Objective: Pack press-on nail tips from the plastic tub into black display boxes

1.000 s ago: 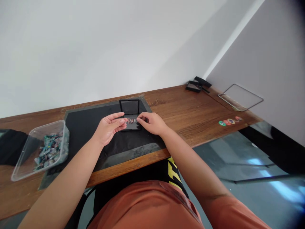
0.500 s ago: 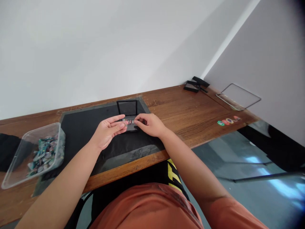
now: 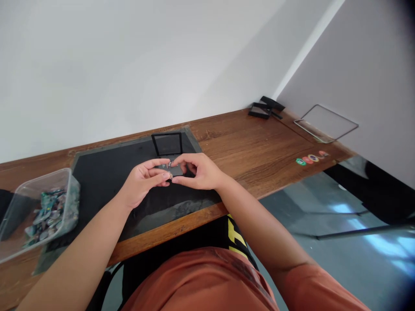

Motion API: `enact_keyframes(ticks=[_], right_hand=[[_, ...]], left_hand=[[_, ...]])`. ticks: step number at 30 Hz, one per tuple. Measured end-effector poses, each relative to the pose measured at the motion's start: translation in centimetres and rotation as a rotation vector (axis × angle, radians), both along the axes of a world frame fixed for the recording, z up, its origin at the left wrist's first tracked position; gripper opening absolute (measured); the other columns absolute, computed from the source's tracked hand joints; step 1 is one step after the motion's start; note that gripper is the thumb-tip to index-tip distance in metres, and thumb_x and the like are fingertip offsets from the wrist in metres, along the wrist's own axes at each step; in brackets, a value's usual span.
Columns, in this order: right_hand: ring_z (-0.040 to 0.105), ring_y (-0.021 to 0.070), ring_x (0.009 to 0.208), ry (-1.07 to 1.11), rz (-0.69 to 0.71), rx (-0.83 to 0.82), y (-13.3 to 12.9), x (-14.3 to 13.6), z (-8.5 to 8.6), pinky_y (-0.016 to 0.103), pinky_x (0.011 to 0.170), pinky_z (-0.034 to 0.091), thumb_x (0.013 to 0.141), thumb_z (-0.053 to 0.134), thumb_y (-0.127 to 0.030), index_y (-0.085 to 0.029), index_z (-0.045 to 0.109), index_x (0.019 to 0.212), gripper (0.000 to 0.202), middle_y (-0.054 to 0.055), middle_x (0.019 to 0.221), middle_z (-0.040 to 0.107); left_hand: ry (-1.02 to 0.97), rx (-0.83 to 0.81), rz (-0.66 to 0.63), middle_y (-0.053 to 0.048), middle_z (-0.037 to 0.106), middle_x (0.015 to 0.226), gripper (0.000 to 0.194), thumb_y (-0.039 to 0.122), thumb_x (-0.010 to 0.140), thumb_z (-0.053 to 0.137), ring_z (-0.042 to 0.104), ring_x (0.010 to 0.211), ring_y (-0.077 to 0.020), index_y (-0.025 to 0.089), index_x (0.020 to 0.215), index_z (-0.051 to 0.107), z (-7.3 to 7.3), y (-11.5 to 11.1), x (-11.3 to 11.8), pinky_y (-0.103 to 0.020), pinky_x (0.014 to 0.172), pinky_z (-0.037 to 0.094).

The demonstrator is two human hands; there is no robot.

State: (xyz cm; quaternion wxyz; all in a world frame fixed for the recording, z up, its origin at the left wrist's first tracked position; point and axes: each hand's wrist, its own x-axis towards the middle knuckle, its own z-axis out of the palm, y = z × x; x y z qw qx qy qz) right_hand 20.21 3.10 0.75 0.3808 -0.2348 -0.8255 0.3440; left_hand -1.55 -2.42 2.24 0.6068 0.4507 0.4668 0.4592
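A small black case (image 3: 177,170) with its clear, black-framed lid (image 3: 167,144) raised lies on a black mat (image 3: 106,164). Over its near part, my left hand (image 3: 144,179) has thumb and fingers closed on small shiny pieces too small to make out. Facing it, my right hand (image 3: 199,172) has its thumb and index finger closed at the same small pieces, the fingertips of both hands almost touching. The hands hide part of the case.
At the left is a clear plastic tub (image 3: 73,203) of small shiny packets. Several round colourful stickers (image 3: 313,158) lie at the right. A black box (image 3: 260,110) stands in the back corner, near a wire frame (image 3: 327,124) by the wall.
My right hand has moved left and up against my left fingertips, its thumb now lower and apart from the index finger. The small pieces seen in the case are now mostly hidden. The view has shifted slightly.
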Motion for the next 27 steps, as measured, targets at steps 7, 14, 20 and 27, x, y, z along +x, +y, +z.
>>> enact_keyframes(ticks=[7, 14, 20, 27], right_hand=[[0.041, 0.0062, 0.056, 0.093, 0.069, 0.023, -0.31, -0.2, 0.0, 0.021, 0.055, 0.036, 0.077, 0.084, -0.042, -0.016, 0.074, 0.105, 0.039, -0.004, 0.071, 0.057], [0.047, 0.0083, 0.059, 0.101, 0.107, 0.056, 0.04, -0.24, -0.04, 0.022, 0.056, 0.037, 0.082, 0.082, -0.043, -0.02, 0.081, 0.1, 0.029, -0.002, 0.068, 0.059], [0.048, 0.009, 0.059, 0.123, 0.107, 0.039, 0.11, -0.19, -0.17, 0.024, 0.057, 0.038, 0.082, 0.082, -0.046, -0.021, 0.081, 0.1, 0.031, -0.002, 0.066, 0.059], [0.05, 0.0099, 0.06, 0.104, 0.132, 0.022, -0.09, -0.28, -0.22, 0.024, 0.059, 0.039, 0.083, 0.081, -0.047, -0.021, 0.081, 0.102, 0.032, -0.002, 0.067, 0.061]], left_hand=[[0.049, 0.014, -0.018, -0.004, 0.079, 0.079, 0.061, 0.032, 0.067, 0.093, 0.074, 0.07, -0.0158, 0.018, 0.122, 0.072, -0.04, 0.03, -0.05, -0.027, 0.073, 0.063], [0.066, 0.002, -0.031, -0.005, 0.08, 0.078, 0.075, 0.029, 0.065, 0.094, 0.074, 0.069, -0.0167, 0.016, 0.133, 0.067, 0.02, -0.01, 0.06, -0.026, 0.071, 0.061], [0.066, 0.022, -0.061, -0.006, 0.08, 0.08, 0.08, 0.024, 0.066, 0.092, 0.072, 0.067, -0.0162, 0.016, 0.139, 0.062, -0.08, 0.03, -0.34, -0.024, 0.066, 0.058], [0.02, 0.07, -0.093, -0.001, 0.075, 0.076, 0.076, 0.018, 0.068, 0.089, 0.069, 0.065, -0.0133, 0.019, 0.138, 0.061, -0.19, -0.09, -0.1, -0.02, 0.059, 0.054]])
